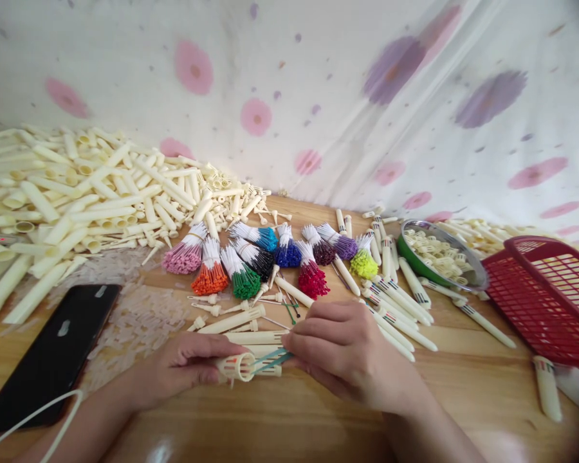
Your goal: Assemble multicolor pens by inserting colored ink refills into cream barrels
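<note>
My left hand point(183, 372) is closed around a short cream pen barrel point(237, 366), its open end turned toward my right hand. My right hand point(347, 350) pinches a few thin refills point(269, 360), teal and dark, whose tips reach into the barrel's mouth. Both hands rest low over the wooden table point(318, 424). Just beyond them lie bundles of coloured refills: pink point(186, 256), orange point(210, 276), green point(244, 280), blue point(285, 252), red point(311, 278), purple point(340, 244) and yellow-green point(364, 262).
A large heap of cream pen barrels point(77, 186) fills the left. A black phone point(53, 357) with a white cable point(33, 418) lies at front left. Assembled pens point(400, 308), a green bowl of small parts point(439, 257) and a red basket point(550, 296) sit right. A flowered cloth point(318, 83) hangs behind.
</note>
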A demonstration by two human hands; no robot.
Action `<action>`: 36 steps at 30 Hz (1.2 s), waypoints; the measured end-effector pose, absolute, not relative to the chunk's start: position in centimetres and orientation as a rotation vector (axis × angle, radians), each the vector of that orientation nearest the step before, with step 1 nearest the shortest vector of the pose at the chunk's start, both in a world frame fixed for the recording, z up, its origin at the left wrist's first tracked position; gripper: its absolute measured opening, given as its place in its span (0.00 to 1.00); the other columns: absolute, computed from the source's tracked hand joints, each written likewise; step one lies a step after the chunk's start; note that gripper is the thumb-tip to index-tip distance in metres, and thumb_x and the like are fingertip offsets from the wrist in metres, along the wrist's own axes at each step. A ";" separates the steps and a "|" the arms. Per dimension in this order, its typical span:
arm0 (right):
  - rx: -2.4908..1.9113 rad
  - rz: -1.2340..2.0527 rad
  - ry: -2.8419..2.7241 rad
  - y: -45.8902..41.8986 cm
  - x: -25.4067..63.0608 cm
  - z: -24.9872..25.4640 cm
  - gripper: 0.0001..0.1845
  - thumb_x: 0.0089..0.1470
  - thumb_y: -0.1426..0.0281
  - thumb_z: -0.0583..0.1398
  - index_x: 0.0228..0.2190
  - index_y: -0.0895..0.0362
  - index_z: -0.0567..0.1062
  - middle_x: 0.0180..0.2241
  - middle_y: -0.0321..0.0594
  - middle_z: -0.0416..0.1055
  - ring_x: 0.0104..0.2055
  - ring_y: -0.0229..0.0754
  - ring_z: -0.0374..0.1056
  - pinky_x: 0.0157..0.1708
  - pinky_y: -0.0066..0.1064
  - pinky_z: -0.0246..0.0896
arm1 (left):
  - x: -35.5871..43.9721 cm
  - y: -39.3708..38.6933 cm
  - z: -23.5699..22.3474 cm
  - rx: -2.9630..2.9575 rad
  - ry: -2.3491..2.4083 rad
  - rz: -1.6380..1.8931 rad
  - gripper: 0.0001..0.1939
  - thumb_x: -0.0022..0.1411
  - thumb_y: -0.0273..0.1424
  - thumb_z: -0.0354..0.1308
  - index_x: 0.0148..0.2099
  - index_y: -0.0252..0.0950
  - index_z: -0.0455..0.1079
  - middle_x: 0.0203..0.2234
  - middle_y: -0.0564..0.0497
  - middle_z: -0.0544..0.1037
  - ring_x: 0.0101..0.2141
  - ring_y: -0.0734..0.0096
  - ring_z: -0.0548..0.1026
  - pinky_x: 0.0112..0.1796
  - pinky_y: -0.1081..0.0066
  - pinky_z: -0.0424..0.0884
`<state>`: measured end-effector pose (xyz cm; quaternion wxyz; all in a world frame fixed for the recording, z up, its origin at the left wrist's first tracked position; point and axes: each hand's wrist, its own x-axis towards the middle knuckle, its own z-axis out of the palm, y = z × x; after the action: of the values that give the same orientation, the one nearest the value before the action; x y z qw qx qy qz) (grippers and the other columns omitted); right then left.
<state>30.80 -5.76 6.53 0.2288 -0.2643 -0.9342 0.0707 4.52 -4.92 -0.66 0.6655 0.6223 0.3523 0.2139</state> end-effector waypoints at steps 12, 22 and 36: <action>-0.635 0.003 -2.586 -6.0 29.6 6.3 0.14 0.62 0.74 0.51 0.31 0.62 0.74 0.25 0.39 0.71 0.26 0.38 0.55 0.24 0.31 0.48 | 5.2 -4.8 -0.3 1.243 0.582 0.388 0.13 0.58 0.40 0.58 0.42 0.41 0.79 0.34 0.49 0.82 0.30 0.66 0.76 0.33 0.72 0.72; -0.660 0.076 -2.600 -5.9 29.7 5.7 0.12 0.60 0.75 0.52 0.28 0.62 0.73 0.23 0.38 0.67 0.25 0.37 0.51 0.24 0.31 0.45 | 5.1 -5.1 0.2 1.274 0.647 0.376 0.13 0.58 0.39 0.58 0.40 0.40 0.80 0.33 0.47 0.83 0.29 0.65 0.77 0.33 0.70 0.72; -0.710 0.285 -2.563 -5.4 30.0 4.9 0.07 0.58 0.77 0.54 0.31 0.60 0.71 0.24 0.38 0.69 0.25 0.37 0.56 0.26 0.29 0.49 | 4.9 -5.3 -0.2 1.300 0.773 0.429 0.14 0.55 0.31 0.60 0.45 0.48 0.77 0.35 0.52 0.83 0.34 0.62 0.80 0.36 0.69 0.74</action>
<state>29.96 -5.40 4.94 0.2312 -0.2584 -0.9322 0.1035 4.86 -5.26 -0.18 0.7067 0.5850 0.3481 0.1929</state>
